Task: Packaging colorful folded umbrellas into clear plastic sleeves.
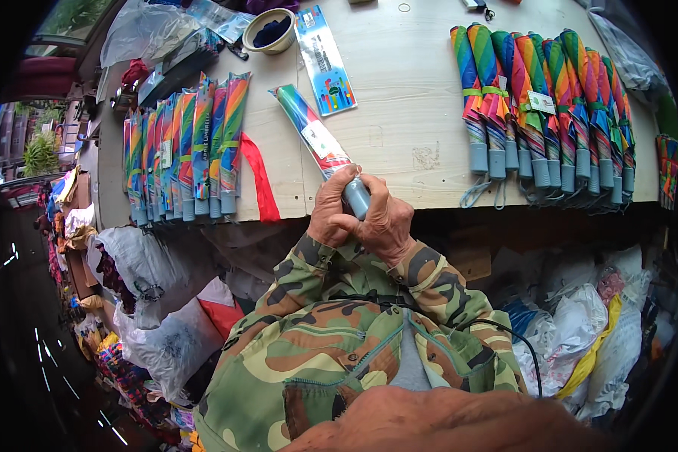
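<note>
Both my hands are closed around the grey handle end of a folded umbrella (316, 134) at the table's near edge. Its rainbow canopy points away and to the left, in what looks like a clear plastic sleeve with a white label. My left hand (334, 207) grips it from the left, thumb lying along the handle. From the right, my right hand (388, 218) wraps its fingers on the grey handle. Left of my hands lies a row of sleeved umbrellas (184, 151), and a row of folded umbrellas without visible sleeves (550, 113) lies at the right.
A red strip (260, 181) hangs over the table's (399, 151) near edge. Farther back are a printed plastic sleeve (325, 64), a bowl (270, 32) with dark cloth, and a clear bag (139, 34). White plastic bags (166, 343) fill the space below at both sides.
</note>
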`<state>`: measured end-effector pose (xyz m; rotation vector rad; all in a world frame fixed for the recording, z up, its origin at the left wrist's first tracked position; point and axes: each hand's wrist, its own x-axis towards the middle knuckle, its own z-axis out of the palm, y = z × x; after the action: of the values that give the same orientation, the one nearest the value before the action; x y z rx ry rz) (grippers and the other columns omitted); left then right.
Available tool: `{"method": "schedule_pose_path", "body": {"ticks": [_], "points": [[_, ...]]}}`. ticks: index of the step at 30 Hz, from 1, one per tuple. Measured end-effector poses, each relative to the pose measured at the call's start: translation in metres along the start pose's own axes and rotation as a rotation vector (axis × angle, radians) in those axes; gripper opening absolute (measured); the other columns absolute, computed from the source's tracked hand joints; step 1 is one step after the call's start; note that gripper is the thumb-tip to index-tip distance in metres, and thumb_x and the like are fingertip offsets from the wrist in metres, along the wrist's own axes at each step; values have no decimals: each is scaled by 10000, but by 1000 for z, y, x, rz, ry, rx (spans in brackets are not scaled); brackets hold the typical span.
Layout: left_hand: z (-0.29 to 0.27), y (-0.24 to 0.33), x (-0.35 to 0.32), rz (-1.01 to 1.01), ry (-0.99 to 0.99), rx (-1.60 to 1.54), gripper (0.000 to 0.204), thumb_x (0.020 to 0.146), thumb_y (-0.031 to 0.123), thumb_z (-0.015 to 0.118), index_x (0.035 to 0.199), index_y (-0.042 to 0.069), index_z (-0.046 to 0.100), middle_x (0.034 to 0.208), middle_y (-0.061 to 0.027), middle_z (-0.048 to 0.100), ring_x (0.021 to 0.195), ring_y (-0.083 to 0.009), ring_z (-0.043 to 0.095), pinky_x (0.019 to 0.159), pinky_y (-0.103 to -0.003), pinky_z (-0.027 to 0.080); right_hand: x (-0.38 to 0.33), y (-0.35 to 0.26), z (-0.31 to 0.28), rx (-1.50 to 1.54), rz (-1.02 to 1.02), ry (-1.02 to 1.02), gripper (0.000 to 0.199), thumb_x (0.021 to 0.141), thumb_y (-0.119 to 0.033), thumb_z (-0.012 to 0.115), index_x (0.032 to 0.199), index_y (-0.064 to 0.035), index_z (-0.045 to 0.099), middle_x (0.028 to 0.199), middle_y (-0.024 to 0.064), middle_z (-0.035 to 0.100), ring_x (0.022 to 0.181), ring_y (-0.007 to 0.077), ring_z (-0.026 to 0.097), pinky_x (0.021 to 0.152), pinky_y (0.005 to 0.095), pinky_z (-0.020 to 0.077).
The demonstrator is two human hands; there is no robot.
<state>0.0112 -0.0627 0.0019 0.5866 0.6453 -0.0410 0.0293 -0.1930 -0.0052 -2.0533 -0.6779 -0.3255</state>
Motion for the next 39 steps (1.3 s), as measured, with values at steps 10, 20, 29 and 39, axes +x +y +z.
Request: {"method": "schedule_pose_path", "body": {"ticks": [10, 20, 29, 39], "points": [[-94, 215, -49, 391, 329, 792, 231, 1006, 248, 790, 971, 37, 704, 749, -49, 699, 651, -153, 702, 654, -317, 600, -10, 21, -30, 97, -50, -125, 819, 852, -547, 881, 1414, -4, 634, 937, 125, 690, 765, 278, 677, 681, 390, 546], [-280, 419, -41, 353, 1450, 2090, 759, 968, 622, 724, 1463, 62, 595, 1369, -254, 706, 1299, -507, 626, 1045, -614, 522, 10, 97, -127, -645, 43, 116, 391, 973, -275, 846, 1232, -9, 722, 1078, 145, 711, 1046, 356, 691, 884, 459, 554], [-292, 398, -27, 748, 1341, 2650, 642, 1058, 463, 668, 1511, 15, 582, 1464, -239, 645, 1364, -441, 594, 1157, -555, 462, 21, 150, -143, -876, 251, 120, 595, 886, -291, 871, 1375, -25, 660, 1240, 140, 665, 1085, 370, 647, 917, 463, 552], [-44, 115, 35, 727, 164, 1635, 459, 1051, 205, 755, 1420, -35, 622, 1205, -197, 748, 1089, -286, 738, 956, -405, 583, 36, 158, -134, -1180, 178, 86, 288, 842, -230, 751, 988, -12, 633, 1001, 127, 574, 998, 314, 603, 771, 419, 530]]}}
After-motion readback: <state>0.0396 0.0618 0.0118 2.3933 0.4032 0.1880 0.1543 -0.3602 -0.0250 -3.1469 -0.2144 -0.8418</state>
